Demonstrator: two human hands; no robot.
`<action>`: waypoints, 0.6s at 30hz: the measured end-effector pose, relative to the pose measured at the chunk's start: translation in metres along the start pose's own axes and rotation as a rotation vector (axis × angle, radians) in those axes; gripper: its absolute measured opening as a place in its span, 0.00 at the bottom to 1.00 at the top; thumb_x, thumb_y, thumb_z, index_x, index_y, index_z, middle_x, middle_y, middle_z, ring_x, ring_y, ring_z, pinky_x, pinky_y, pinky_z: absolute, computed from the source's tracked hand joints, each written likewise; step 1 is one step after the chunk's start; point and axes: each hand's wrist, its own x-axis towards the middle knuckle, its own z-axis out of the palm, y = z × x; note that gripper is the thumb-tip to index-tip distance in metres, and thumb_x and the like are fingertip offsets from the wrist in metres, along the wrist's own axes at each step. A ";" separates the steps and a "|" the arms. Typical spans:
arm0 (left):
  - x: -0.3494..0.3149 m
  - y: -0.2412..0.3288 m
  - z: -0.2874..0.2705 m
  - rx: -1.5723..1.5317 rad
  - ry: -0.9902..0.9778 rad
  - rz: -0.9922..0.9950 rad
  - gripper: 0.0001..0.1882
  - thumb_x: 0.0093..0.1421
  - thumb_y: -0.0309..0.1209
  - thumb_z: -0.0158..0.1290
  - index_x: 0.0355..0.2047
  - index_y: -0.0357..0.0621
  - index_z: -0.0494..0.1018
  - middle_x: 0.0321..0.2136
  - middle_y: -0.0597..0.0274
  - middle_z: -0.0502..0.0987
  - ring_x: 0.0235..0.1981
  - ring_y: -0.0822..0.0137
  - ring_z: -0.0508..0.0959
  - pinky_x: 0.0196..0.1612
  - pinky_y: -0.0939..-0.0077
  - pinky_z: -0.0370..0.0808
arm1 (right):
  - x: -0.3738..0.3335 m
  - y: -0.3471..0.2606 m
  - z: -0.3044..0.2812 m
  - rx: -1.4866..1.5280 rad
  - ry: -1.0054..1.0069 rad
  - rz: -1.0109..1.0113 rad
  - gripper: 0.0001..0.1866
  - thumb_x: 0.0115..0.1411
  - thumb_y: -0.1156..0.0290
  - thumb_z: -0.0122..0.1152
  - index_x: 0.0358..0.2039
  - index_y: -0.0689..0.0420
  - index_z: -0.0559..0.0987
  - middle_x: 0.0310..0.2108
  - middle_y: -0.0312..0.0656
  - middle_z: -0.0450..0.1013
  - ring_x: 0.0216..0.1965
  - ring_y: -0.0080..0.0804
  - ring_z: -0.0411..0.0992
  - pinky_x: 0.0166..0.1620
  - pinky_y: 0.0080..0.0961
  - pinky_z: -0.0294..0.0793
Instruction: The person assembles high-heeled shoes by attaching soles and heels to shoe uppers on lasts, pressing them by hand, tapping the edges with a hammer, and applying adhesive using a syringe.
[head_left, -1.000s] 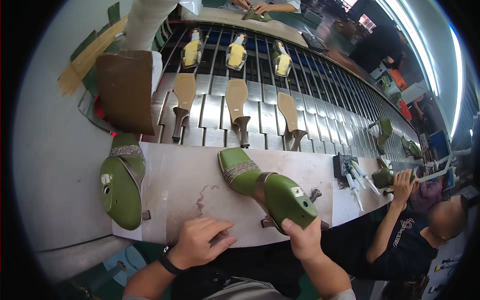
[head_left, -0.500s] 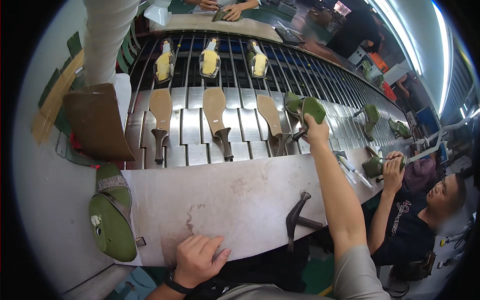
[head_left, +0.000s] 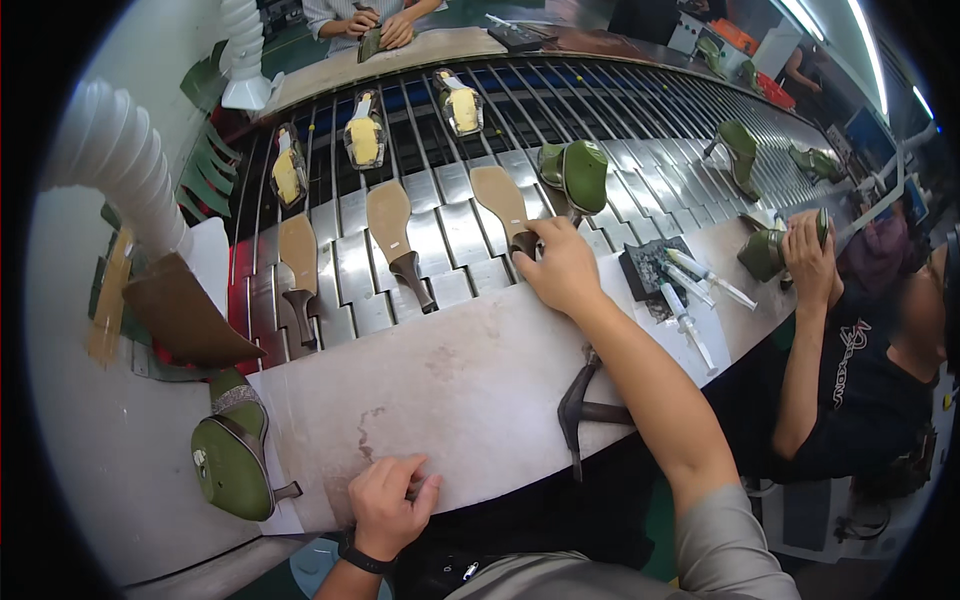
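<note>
My right hand (head_left: 562, 264) reaches over the conveyor, its fingers and thumb closed round the dark heel end of a tan heeled sole (head_left: 498, 198). Just beyond it, a pair of green high-heeled shoes (head_left: 584, 180) stands on the metal slats. To the left lie two more tan heeled soles, a middle one (head_left: 388, 215) and a left one (head_left: 298, 250). My left hand (head_left: 393, 500) rests at the bench's near edge, fingers loosely bent, thumb apart, holding nothing. A hammer (head_left: 578, 408) lies on the bench beneath my right forearm.
Green heeled shoes (head_left: 232, 462) lie at the bench's left end. Syringes (head_left: 688, 325) sit beside a dark block (head_left: 645, 268). Yellow-padded shoe pieces (head_left: 365, 135) rest on the rollers (head_left: 550, 100). A co-worker's hands (head_left: 808, 255) hold a green shoe at right; another person works opposite.
My right hand has let go of the green shoe, which now stands on the slats. It has moved left to the nearest sole's heel. My view has turned; my left hand stays at the bench edge.
</note>
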 end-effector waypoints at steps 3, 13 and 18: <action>0.007 0.005 0.004 0.022 -0.049 -0.065 0.14 0.55 0.25 0.69 0.42 0.41 0.82 0.25 0.60 0.80 0.22 0.62 0.80 0.27 0.68 0.76 | 0.013 0.016 0.001 -0.160 -0.144 0.085 0.16 0.58 0.65 0.74 0.40 0.64 0.84 0.39 0.50 0.82 0.39 0.43 0.80 0.45 0.37 0.79; 0.202 0.041 0.046 -0.529 0.215 -0.110 0.24 0.65 0.24 0.63 0.60 0.30 0.72 0.41 0.56 0.83 0.39 0.70 0.81 0.44 0.75 0.79 | -0.037 0.017 -0.030 0.674 -0.030 0.326 0.13 0.65 0.69 0.68 0.47 0.61 0.86 0.26 0.45 0.79 0.26 0.34 0.77 0.34 0.32 0.75; 0.422 -0.041 0.132 -0.073 0.136 -0.106 0.40 0.63 0.38 0.68 0.68 0.30 0.63 0.54 0.42 0.79 0.53 0.56 0.82 0.56 0.64 0.79 | -0.036 0.010 -0.035 0.737 -0.128 0.246 0.17 0.68 0.77 0.63 0.56 0.56 0.86 0.26 0.44 0.74 0.26 0.36 0.74 0.34 0.33 0.74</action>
